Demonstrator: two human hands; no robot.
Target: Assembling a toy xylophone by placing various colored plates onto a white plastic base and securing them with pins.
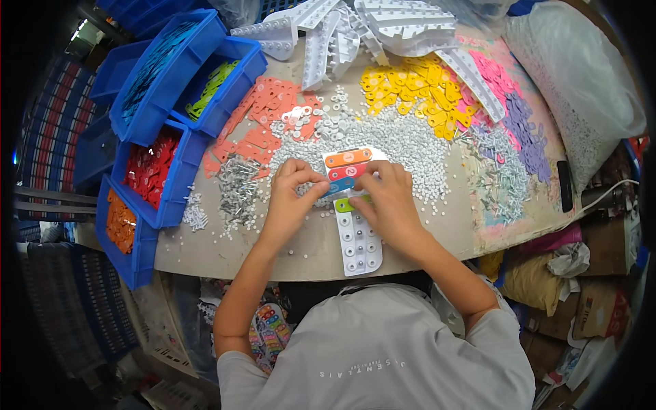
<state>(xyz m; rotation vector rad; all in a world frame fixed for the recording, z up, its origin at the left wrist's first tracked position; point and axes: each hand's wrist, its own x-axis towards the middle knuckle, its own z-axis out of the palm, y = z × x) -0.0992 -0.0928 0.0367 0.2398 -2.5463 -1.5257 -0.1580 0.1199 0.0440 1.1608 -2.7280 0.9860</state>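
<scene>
A white plastic panel lies in front of me at the table's near edge, with rows of round studs on its lower half. Across its upper half sit an orange strip, a red strip and a blue strip, with a green strip below them, partly covered. My left hand is closed, thumb and forefinger pinched at the blue strip's left end; whatever is between them is hidden. My right hand grips the panel's right side, its fingers at the blue strip and its thumb by the green one.
Small white caps spread beyond my hands, with screws to the left. Yellow pieces, pink, purple and coral ones lie around them. Blue bins line the left; white studded panels pile at the back. A dark phone and a bag are right.
</scene>
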